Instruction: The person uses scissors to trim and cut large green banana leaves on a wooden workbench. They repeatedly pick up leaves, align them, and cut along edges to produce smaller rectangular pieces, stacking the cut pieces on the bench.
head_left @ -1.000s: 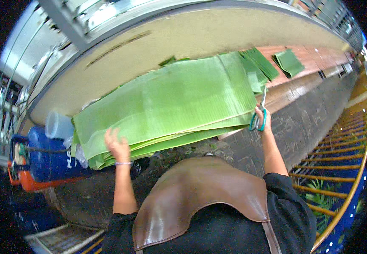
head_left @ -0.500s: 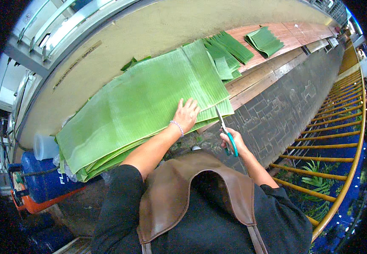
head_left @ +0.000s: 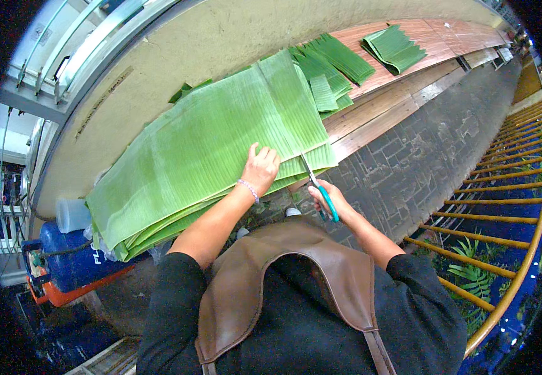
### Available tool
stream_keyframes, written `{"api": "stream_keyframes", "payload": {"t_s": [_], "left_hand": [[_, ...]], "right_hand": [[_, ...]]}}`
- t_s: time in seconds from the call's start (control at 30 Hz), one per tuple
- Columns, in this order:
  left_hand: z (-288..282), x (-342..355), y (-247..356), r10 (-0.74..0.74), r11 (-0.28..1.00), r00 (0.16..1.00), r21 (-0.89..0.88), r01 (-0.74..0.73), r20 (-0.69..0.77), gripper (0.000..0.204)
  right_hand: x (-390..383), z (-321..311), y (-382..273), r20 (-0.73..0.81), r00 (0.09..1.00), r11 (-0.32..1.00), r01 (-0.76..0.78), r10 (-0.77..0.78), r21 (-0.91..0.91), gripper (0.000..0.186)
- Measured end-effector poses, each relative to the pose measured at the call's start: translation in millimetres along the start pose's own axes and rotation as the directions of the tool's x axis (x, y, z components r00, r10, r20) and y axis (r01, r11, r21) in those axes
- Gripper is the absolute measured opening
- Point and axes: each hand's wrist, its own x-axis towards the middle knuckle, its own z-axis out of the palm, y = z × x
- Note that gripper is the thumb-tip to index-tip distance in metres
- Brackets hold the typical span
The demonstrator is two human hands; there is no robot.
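A large stack of green banana leaves (head_left: pixel 202 137) lies on the table before me. My left hand (head_left: pixel 261 169) is at the near edge of the top leaf, its fingers curled and pinching that edge. A bead bracelet (head_left: pixel 249 189) circles the wrist. My right hand (head_left: pixel 330 199) grips a pair of scissors with teal handles (head_left: pixel 328 203). The scissor blades (head_left: pixel 308 165) point away from me and reach over the leaf's near edge, right of my left hand. How far apart the blades are is hard to make out.
Smaller cut leaf pieces (head_left: pixel 340 59) and a folded bundle (head_left: pixel 394 50) lie farther along the wood-patterned tabletop (head_left: pixel 436 47). A beige wall (head_left: pixel 158 62) stands behind. At left are a blue cooler (head_left: pixel 65 259) and a translucent tub (head_left: pixel 73 215). A yellow railing (head_left: pixel 521 275) runs along the right.
The scissors have moved left and in over the leaf edge. My left hand has gone from lying flat on the leaf to curled fingers at its edge. The view has shifted slightly.
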Motion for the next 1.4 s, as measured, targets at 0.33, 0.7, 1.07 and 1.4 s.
{"api": "stream_keyframes", "payload": {"t_s": [0.33,0.7,1.07,1.4], "left_hand": [[1,8,13,-0.024,0.999,0.994,-0.044,0.019,-0.109,0.031],[9,13,12,-0.027,0.994,0.998,-0.105,0.02,-0.062,0.035],[8,11,11,-0.009,0.988,0.999,-0.152,0.001,-0.049,0.032],[-10,10,1,0.147,0.98,0.975,-0.107,-0.166,-0.168,0.04]], "right_hand": [[-2,11,-12,-0.035,0.997,0.996,0.072,-0.07,0.055,0.034],[-1,13,-13,-0.007,0.999,0.962,0.043,-0.043,0.268,0.031],[-5,9,-15,-0.049,0.998,0.991,0.034,-0.028,0.129,0.028],[11,-29,-38,0.014,0.952,0.91,0.287,-0.305,0.299,0.062]]}}
